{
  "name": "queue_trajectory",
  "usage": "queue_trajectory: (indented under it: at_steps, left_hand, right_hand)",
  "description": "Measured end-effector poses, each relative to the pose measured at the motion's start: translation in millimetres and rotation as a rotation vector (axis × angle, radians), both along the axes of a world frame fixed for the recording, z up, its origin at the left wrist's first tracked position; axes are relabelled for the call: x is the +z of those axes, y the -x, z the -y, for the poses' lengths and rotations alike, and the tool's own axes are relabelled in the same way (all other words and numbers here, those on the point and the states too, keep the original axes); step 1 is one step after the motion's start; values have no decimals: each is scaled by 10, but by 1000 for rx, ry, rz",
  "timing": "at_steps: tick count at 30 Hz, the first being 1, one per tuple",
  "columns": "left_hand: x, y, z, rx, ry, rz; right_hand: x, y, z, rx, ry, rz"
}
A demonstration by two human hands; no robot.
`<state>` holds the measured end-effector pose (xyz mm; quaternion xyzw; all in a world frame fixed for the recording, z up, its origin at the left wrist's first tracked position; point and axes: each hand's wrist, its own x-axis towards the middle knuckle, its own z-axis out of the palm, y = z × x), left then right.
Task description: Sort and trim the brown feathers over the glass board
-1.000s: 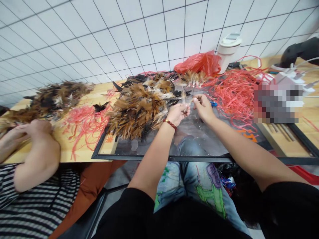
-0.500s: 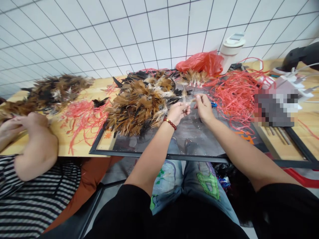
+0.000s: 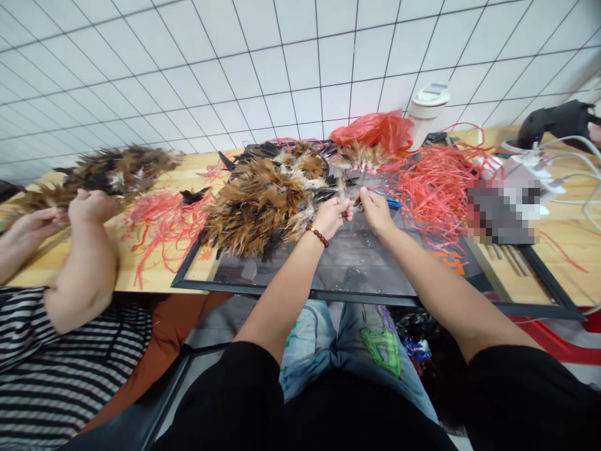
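My left hand [image 3: 332,218], with a dark red bead bracelet [image 3: 317,236] on its wrist, pinches a small pale feather [image 3: 342,184] whose tip points up. Close on its right, my right hand [image 3: 375,212] is closed, thumb against fingers; whatever is in that pinch is too small to make out. Both hands are over a dark framed board [image 3: 361,260]. Just left of them lies a big heap of brown and black feathers [image 3: 263,207]. Behind them is a smaller bunch of tan feathers [image 3: 364,155]. A blue-handled tool [image 3: 394,203] lies beside my right hand.
Tangled pink plastic strips [image 3: 434,188] lie on the right, with more strips [image 3: 171,216] on the left. A red plastic bag [image 3: 373,131] and a white tumbler [image 3: 426,116] stand by the tiled wall. At left, a co-worker's hands [image 3: 91,207] are near another feather heap [image 3: 122,169].
The view has shifted slightly. My hands stay close together, the right one a little lower beside the left. The co-worker's hands have come slightly apart.
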<state>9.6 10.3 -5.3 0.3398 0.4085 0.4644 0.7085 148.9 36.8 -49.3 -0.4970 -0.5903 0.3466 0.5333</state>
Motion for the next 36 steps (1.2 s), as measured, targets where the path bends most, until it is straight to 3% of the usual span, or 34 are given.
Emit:
queue_trajectory:
  at_steps: [6, 26, 36]
  left_hand:
    - [7, -41, 11, -13, -27, -52]
    - [-36, -54, 13, -1, -39, -43]
    - [-40, -48, 12, -14, -68, -57]
  right_hand:
    - [-77, -12, -62, -22, -14, 2]
    - [40, -29, 37, 81, -21, 142]
    - [-28, -30, -34, -26, -55, 4]
